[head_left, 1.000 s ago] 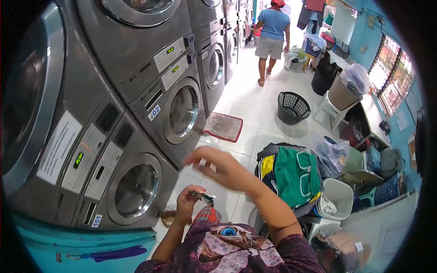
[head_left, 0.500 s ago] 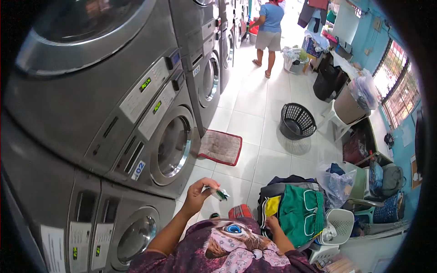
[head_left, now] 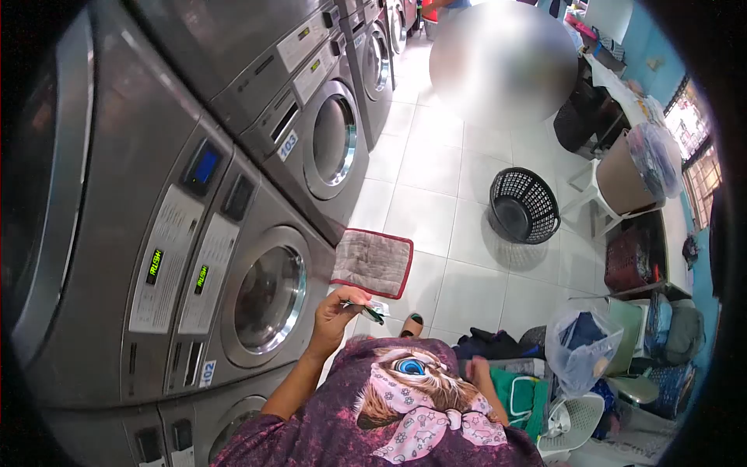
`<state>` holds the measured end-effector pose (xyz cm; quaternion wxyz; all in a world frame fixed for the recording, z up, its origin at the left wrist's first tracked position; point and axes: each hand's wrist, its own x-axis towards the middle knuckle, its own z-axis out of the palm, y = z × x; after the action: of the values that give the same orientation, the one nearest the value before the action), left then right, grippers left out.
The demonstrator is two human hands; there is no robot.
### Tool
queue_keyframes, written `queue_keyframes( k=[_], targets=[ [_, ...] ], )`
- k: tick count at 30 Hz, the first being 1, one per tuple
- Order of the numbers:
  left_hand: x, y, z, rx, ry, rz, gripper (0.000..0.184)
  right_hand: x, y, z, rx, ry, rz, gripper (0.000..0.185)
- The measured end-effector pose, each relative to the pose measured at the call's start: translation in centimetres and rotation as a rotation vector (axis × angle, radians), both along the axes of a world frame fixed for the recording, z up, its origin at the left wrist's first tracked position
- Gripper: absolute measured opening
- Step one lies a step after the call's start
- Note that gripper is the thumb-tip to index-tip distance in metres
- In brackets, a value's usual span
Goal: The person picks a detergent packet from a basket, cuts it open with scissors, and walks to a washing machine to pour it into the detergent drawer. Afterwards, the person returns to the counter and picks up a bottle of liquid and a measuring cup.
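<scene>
My left hand (head_left: 333, 321) is raised in front of the washing machine fronts, thumb and fingers pinched on a small green and white sachet (head_left: 375, 311). My right hand (head_left: 478, 369) hangs low beside my shirt, at the edge of the clothes pile. Its fingers are partly hidden, and I cannot see whether they grip any cloth. In that pile are green shorts (head_left: 517, 397) with white trim and a dark garment (head_left: 490, 344).
Stacked washers (head_left: 264, 296) line the left side. A red-edged mat (head_left: 373, 261) and a black basket (head_left: 524, 206) lie on the tiled floor. To the right are a plastic bag (head_left: 582, 342) and a white chair (head_left: 603, 198) bearing a bin. A round blur covers part of the background.
The view has shifted forward and turned, bringing washer 103 closer. The sachet is still in my left hand. My right hand has moved off the yellow part of the pile.
</scene>
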<state>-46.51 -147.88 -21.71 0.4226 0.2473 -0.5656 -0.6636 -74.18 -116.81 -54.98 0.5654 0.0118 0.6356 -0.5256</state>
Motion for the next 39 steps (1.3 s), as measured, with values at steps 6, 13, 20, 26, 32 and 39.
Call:
queue_keyframes(
  k=[6,13,20,26,32,39],
  targets=[
    [-7.7,-7.1,0.3,0.072,0.018,0.029,0.009,-13.4,-25.1,7.6,0.091,0.432,0.138,0.023],
    [-15.1,-18.8,-1.1,0.05,0.026,-0.015,0.011,-19.0,-41.1,8.8,-0.041,0.38,0.173,0.022],
    [-20.6,-32.2,-0.6,0.043,0.002,-0.055,0.013,-20.7,-39.3,2.4,0.411,0.206,0.276,0.018],
    [-24.3,-38.0,-0.3,0.065,-0.057,0.014,0.01,-23.5,-42.9,2.3,0.411,0.016,0.111,0.02],
    [-29.5,-40.5,-1.4,0.151,-0.161,0.111,0.011,-30.1,-52.3,-1.2,0.336,0.064,0.257,0.017],
    [-38.7,-41.8,-2.1,0.183,-0.346,0.267,0.013,-39.1,-63.9,-0.6,0.133,0.015,0.388,0.021]
  ],
)
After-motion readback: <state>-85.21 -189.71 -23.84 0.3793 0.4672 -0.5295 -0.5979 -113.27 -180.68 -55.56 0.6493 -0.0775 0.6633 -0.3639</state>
